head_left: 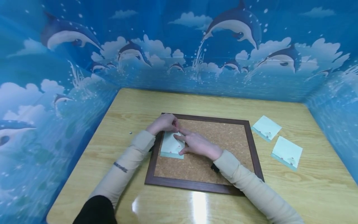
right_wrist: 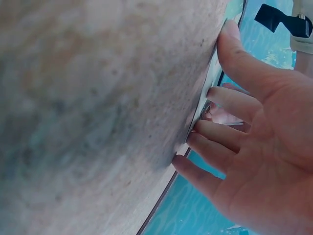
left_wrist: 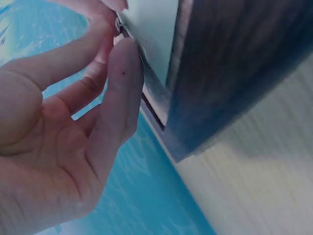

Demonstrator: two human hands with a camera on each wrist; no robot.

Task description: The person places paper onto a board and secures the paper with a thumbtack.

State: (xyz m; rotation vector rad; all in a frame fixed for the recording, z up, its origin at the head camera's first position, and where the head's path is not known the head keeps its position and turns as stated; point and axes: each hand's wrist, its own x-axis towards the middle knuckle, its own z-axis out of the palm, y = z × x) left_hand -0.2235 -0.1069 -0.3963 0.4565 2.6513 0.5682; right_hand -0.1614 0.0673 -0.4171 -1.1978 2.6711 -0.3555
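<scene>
A pale green sticky note (head_left: 170,144) lies on the left part of a cork board (head_left: 201,168) with a dark brown frame. At the note's top edge, my left hand (head_left: 167,122) pinches a small metal thumbtack (left_wrist: 119,25) between thumb and fingers. The tack's point is mostly hidden by the fingertips. My right hand (head_left: 198,144) holds the note flat, its spread, fairly straight fingers resting on the note and the cork beside it. In the right wrist view the thumb (right_wrist: 232,46) touches the lower part of the note.
Two more pale green notes, an upper one (head_left: 266,128) and a lower one (head_left: 287,152), lie on the wooden table (head_left: 134,104) right of the board. A small shiny metal piece (head_left: 130,133) sits left of it. Blue dolphin-print sheeting (head_left: 167,74) surrounds the table's back and sides.
</scene>
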